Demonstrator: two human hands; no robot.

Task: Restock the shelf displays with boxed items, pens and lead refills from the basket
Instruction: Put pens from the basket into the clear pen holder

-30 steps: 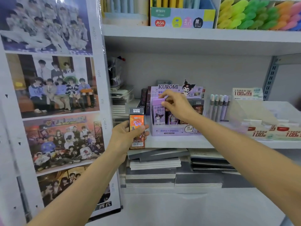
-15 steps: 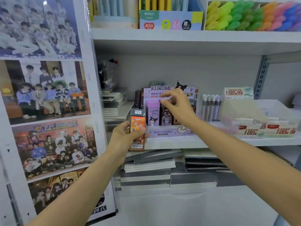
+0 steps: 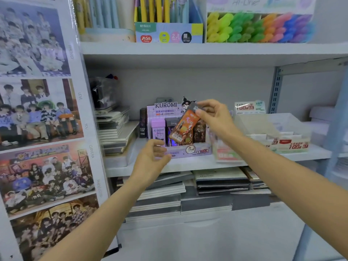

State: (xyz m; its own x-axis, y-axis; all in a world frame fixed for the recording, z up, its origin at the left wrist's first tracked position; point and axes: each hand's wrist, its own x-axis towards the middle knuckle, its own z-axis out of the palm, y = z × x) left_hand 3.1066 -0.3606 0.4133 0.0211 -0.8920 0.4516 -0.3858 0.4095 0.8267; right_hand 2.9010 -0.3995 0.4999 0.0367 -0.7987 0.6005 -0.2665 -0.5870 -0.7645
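- Orange box (image 3: 185,129), a slim carton with a dark top end, hangs tilted over the middle of the purple KUROMI display box (image 3: 188,153). Its lower end dips toward the slots and its top leans to the right.
- The right hand (image 3: 214,117) holds it by the dark top end, fingers (image 3: 206,106) and thumb pinching that end.
- The left hand (image 3: 150,161) holds nothing. Its fingers are loosely curled and a little spread, just in front of the display box's left front corner, over the front edge of the shelf (image 3: 188,165).
- The display box stands on the middle of the shelf. A lilac carton (image 3: 158,129) stands upright in its left slot, with darker cartons beside it.
- A dark slim box (image 3: 142,123) stands just left of the display box, and a pile of notebooks (image 3: 114,129) lies at the shelf's left end.
- A clear tray (image 3: 273,125) with red price tags sits toward the right end.
- Coloured highlighters (image 3: 259,29) fill the shelf above, and stacked notebooks (image 3: 216,182) lie below.
- A photo poster (image 3: 37,110) covers the left side panel.
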